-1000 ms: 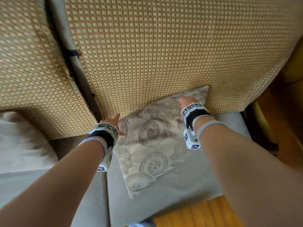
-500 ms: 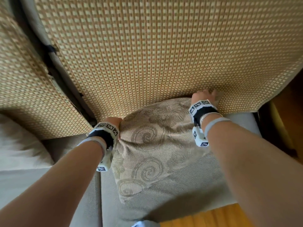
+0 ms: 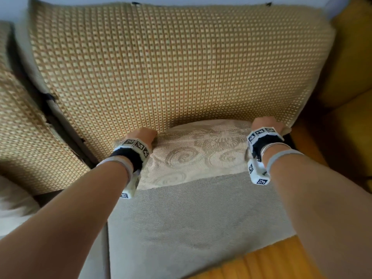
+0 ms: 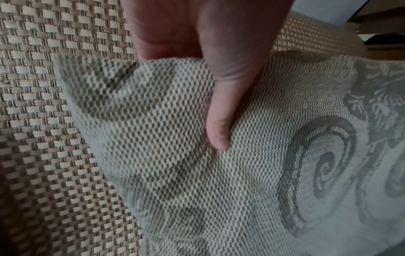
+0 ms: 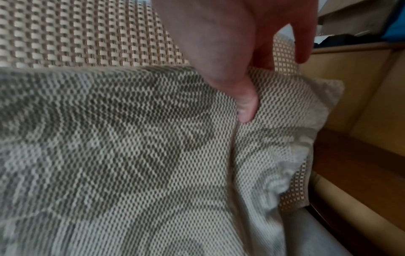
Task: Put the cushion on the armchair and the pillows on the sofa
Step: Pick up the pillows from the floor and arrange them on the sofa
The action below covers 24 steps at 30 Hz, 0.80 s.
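I am gripping the swirl-patterned pillow (image 3: 198, 156) at both upper corners: my left hand (image 3: 143, 135) is pinching its corner with the thumb (image 4: 221, 107) dug into the weave, and my right hand (image 3: 265, 124) is pinching the other, thumb (image 5: 246, 105) pressed in. Beyond my fingers, the pillow is leaning against the woven backrest (image 3: 171, 63), its lower edge resting on the grey sofa seat (image 3: 193, 222)

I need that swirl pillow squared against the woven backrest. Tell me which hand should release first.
Probably left. The left hand corner already lies against the woven backrest; the right hand corner of the swirl pillow overhangs the seat edge, so keep that grip.
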Available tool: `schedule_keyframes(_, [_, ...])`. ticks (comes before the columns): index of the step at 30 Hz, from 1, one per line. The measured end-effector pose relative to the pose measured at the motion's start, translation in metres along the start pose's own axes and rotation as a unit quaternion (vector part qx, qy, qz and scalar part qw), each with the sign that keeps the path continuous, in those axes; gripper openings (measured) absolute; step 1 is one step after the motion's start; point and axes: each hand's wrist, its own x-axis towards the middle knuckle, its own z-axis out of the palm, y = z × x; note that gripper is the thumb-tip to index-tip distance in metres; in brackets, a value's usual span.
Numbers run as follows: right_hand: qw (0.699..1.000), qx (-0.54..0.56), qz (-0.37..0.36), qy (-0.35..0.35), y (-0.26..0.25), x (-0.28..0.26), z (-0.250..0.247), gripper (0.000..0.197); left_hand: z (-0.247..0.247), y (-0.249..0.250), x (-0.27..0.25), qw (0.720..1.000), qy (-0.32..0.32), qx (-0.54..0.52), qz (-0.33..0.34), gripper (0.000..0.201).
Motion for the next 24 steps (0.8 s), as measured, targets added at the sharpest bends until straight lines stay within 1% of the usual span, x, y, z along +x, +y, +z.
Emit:
schedule_keyframes(3, [1.000,0.000,-0.026,0.000,-0.004,0.006,-0.002,0.028,0.002,-0.004,0.003,1.000,0.007,-0.012,-0.010,0.052])
schedule_keyframes(7, [0.998,0.042,-0.046,0.007,-0.018,0.007,0.013,0.052,0.011,-0.016,0.003,0.998,-0.009,-0.016,-0.062,0.086])
schedule_keyframes(8, [0.997,0.053,-0.057,0.017,-0.021,0.008,0.016,0.053,0.013,-0.018,0.002,0.998,-0.012,-0.018,-0.063,0.088])
schedule_keyframes(9, [0.995,0.060,-0.072,0.029,-0.023,0.009,0.017,0.052,0.014,-0.019,0.003,0.998,-0.009,-0.023,-0.060,0.079])
schedule_keyframes(11, [0.993,0.051,-0.090,0.052,-0.024,0.014,0.018,0.041,0.011,-0.021,0.003,0.998,0.008,-0.026,-0.050,0.041])
schedule_keyframes(12, [0.992,0.049,-0.092,0.063,-0.025,0.016,0.017,0.035,0.009,-0.022,0.004,0.999,0.014,-0.015,-0.049,0.024])
schedule_keyframes(13, [0.992,0.056,-0.091,0.071,-0.025,0.018,0.014,0.030,0.007,-0.022,0.005,0.999,0.017,-0.003,-0.052,0.014])
schedule_keyframes(14, [0.991,0.067,-0.089,0.076,-0.026,0.019,0.011,0.028,0.004,-0.022,0.004,0.998,0.017,0.006,-0.055,0.009])
schedule_keyframes(16, [0.989,0.088,-0.091,0.079,-0.027,0.019,0.006,0.026,0.002,-0.024,0.005,0.998,0.009,0.012,-0.060,0.008])
schedule_keyframes(19, [0.987,0.080,-0.102,0.094,-0.029,0.018,0.006,0.025,-0.002,-0.025,0.009,0.998,-0.022,0.016,-0.055,0.004])
schedule_keyframes(21, [0.988,0.067,-0.108,0.091,-0.028,0.017,0.006,0.028,-0.004,-0.025,0.009,0.998,-0.040,0.021,-0.052,0.009])
schedule_keyframes(22, [0.988,0.061,-0.112,0.088,-0.028,0.016,0.006,0.029,-0.004,-0.024,0.008,0.998,-0.040,0.019,-0.052,0.012])
schedule_keyframes(24, [0.989,0.057,-0.115,0.073,-0.027,0.017,0.004,0.028,-0.004,-0.023,0.005,0.998,-0.021,0.015,-0.050,0.014])
